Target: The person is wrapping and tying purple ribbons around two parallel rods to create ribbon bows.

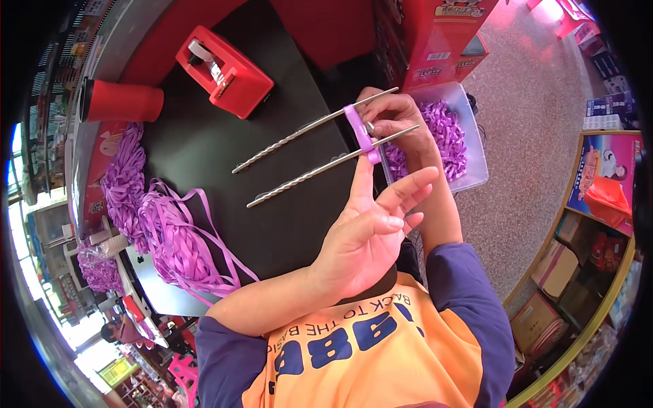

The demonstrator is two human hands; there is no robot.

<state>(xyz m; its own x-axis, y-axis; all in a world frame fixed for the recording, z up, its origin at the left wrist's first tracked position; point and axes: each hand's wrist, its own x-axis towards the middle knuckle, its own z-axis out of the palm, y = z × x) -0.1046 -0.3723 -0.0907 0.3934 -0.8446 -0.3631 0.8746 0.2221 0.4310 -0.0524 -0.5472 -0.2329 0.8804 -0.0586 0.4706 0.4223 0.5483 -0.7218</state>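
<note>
Rods: two slim metal rods, an upper rod and a lower rod, roughly parallel, slightly apart, above the counter.
Rod axis: slanting; twisted ends point lower left, smooth ends upper right.
Ribbon strip: one purple ribbon strip, across both rods nearer their smooth ends; long axis crosswise to them, small loop at the lower rod.
Left hand: one; index fingertip touching the strip's lower end, other fingers spread apart.
Right hand: one; fingers bent close together beside the strip, between and behind the rods; cannot tell what they clamp.
Ribbon bundles: two purple on the counter's left, a near bundle and a far bundle.
Bin: one translucent bin, purple ribbon pieces inside.
Tape dispenser: one red tape dispenser.
</note>
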